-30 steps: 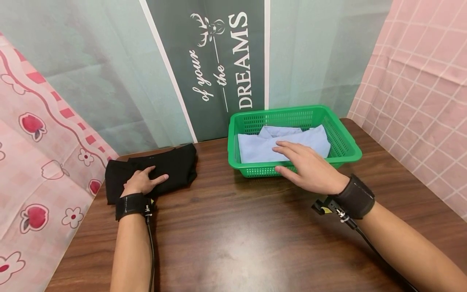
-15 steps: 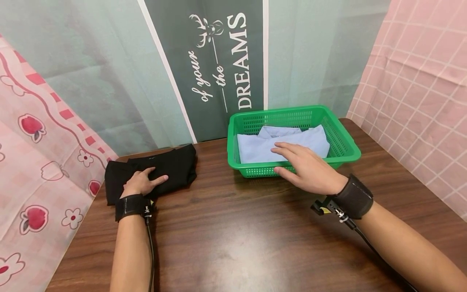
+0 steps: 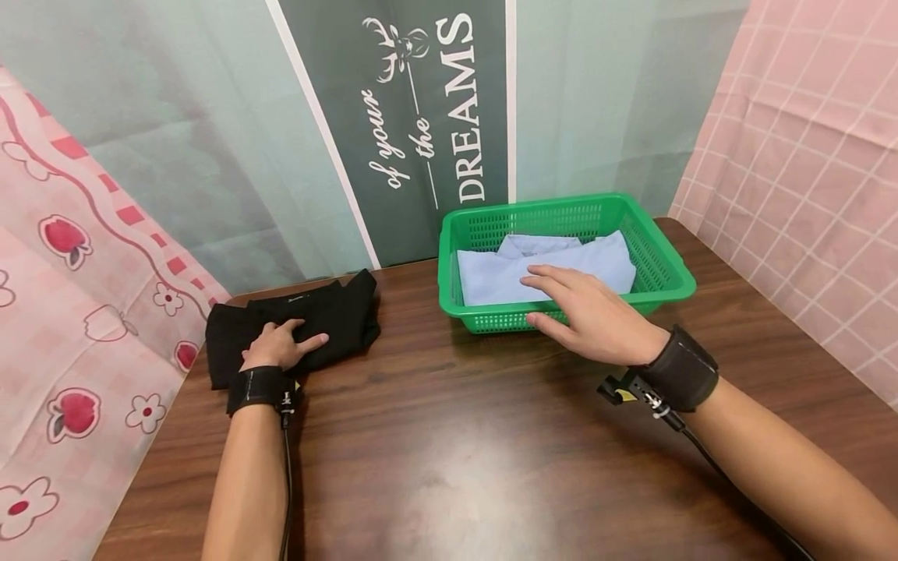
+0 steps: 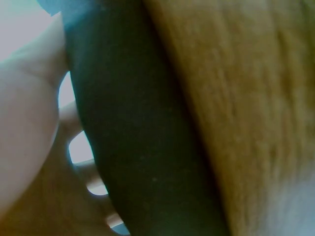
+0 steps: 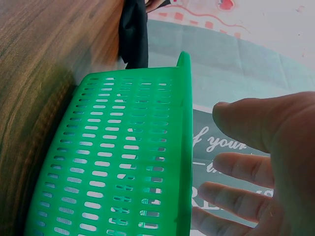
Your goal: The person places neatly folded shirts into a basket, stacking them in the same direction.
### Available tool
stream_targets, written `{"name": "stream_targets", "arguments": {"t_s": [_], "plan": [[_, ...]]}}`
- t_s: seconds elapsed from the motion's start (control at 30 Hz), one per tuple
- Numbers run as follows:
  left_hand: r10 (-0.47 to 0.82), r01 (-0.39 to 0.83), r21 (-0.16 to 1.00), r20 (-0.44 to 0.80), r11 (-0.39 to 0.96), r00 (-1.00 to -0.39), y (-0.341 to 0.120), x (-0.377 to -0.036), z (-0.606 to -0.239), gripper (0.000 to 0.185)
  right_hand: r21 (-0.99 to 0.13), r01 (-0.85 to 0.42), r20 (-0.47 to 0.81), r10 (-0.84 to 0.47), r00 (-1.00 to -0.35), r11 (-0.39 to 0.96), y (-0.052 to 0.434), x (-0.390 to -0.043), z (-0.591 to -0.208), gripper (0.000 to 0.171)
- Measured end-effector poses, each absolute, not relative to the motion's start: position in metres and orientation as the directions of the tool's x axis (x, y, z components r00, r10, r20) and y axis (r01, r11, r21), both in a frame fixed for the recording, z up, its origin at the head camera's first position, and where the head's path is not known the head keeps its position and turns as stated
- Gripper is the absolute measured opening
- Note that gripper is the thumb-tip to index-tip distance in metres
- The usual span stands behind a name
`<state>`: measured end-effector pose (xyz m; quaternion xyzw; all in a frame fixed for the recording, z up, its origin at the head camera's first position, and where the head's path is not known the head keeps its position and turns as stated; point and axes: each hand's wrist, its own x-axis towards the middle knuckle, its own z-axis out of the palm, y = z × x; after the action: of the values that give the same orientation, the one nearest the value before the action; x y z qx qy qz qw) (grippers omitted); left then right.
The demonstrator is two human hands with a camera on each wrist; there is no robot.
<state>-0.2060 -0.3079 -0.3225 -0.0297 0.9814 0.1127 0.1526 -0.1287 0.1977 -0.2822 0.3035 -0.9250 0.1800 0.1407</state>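
Observation:
My left hand (image 3: 275,347) rests on a folded black garment (image 3: 337,323) at the back left of the table, thumb and index finger spread apart. In the left wrist view the black cloth (image 4: 133,128) lies along the fingers, close to the wood. At the back right stands a green plastic basket (image 3: 466,318) with slotted walls, holding a folded light blue shirt (image 3: 491,276), collar toward the back. Over the basket's front rim hovers my right hand (image 3: 589,315), fingers extended and nothing in it. The right wrist view shows these fingers (image 5: 241,167) beside the basket's rim (image 5: 186,147).
The brown wooden table (image 3: 421,436) spans the area before both hands. A grey-green curtain (image 3: 589,101) with lettering hangs behind it. Pink patterned cloth (image 3: 77,327) borders the left side and pink checked cloth (image 3: 807,179) the right. Cables run from both wrist cameras.
The black garment's back edge has shifted slightly under my left hand, and its small white print shows a little more. My right hand holds its pose; the head view has tilted slightly.

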Motion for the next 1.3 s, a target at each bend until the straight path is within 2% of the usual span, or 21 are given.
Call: {"name": "stream_targets", "arguments": {"t_s": [0.3,1.3], "plan": [[-0.037,-0.111,0.200,-0.342,0.973,-0.939,-0.302,-0.202,-0.323,0.096,-0.252,-0.613,0.356,-0.518,-0.778,0.749,0.198,-0.128,-0.283,0.056],[0.009,-0.033,0.166,-0.247,0.986,-0.969,-0.268,-0.157,-0.321,0.088,-0.232,-0.652,0.371,-0.554,-0.745,0.722,0.191,-0.123,-0.278,0.055]]}}
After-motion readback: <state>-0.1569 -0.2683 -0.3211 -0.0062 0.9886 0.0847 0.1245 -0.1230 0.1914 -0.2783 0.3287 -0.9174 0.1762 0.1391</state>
